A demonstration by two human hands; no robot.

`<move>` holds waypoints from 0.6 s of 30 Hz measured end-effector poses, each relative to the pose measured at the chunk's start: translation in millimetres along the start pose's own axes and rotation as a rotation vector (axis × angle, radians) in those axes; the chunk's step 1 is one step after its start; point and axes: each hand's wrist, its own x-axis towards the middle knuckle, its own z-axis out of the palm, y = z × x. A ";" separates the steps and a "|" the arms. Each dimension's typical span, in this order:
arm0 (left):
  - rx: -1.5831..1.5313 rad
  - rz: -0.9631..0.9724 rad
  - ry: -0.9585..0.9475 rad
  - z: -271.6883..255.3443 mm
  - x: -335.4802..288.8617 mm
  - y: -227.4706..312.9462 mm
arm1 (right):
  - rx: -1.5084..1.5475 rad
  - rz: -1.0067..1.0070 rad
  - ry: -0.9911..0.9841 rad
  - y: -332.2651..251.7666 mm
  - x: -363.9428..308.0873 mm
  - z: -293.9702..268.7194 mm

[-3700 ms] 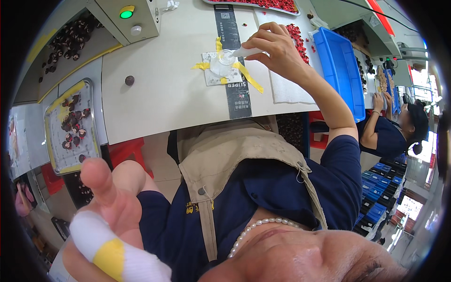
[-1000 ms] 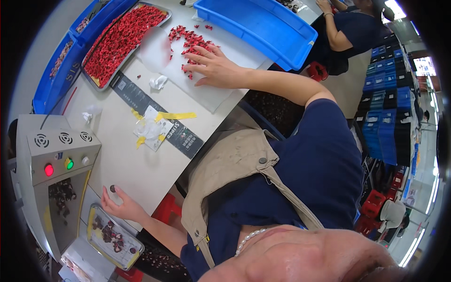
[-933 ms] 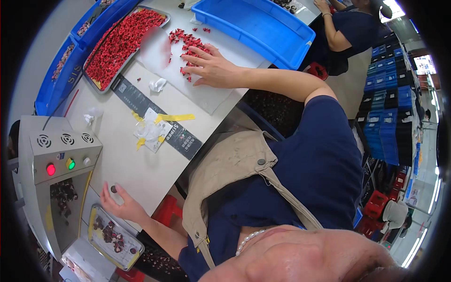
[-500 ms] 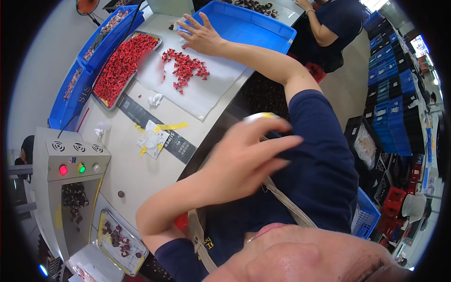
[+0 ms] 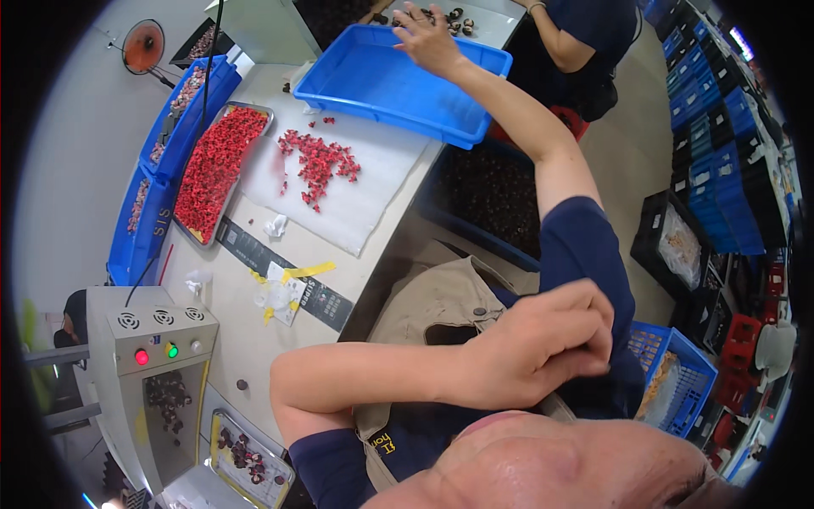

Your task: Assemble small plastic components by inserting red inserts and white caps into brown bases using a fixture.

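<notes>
My left hand point(image 5: 547, 348) is held in front of my chest with its fingers curled in. Whatever they hold, if anything, is hidden. At the end of my outstretched right arm, my right hand point(image 5: 431, 41) spreads its fingers above the far rim of a shallow blue plastic tray point(image 5: 390, 81). I cannot tell whether it touches the rim. Small red pieces point(image 5: 318, 165) lie loosely on a white sheet point(image 5: 356, 216) in front of this tray. To their left, a metal tray point(image 5: 270, 114) is heaped with more red pieces.
Yellow tape strips point(image 5: 309, 270) and crumpled white paper point(image 5: 275, 226) lie on the table. A machine with lit lamps point(image 5: 157, 310) stands at left, near a metal tray of dark pieces point(image 5: 246, 458). A person point(image 5: 568, 38) is at the far side, and a blue basket point(image 5: 678, 382) is at right.
My right hand has moved from the white sheet to over the blue tray. My left hand has drawn back and curled; a white and yellow thing beside it has gone from sight. The view has shifted.
</notes>
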 end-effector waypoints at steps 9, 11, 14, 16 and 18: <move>0.099 -0.186 -0.281 -63.1 -59.7 32.8 | -0.206 0.044 -0.114 60.8 -20.7 65.4; 0.053 -0.087 -0.345 -89.4 -49.8 67.8 | -0.137 0.136 -0.087 80.3 -46.7 75.6; 0.030 -0.006 -0.354 -108.2 -53.2 78.0 | -0.169 0.167 -0.204 77.6 -51.6 74.6; 0.080 -0.053 -0.311 -107.2 -59.2 77.9 | -0.163 0.155 -0.154 74.9 -48.1 78.4; 0.135 -0.101 -0.261 -105.0 -66.3 79.2 | -0.088 0.170 -0.110 70.8 -39.6 83.6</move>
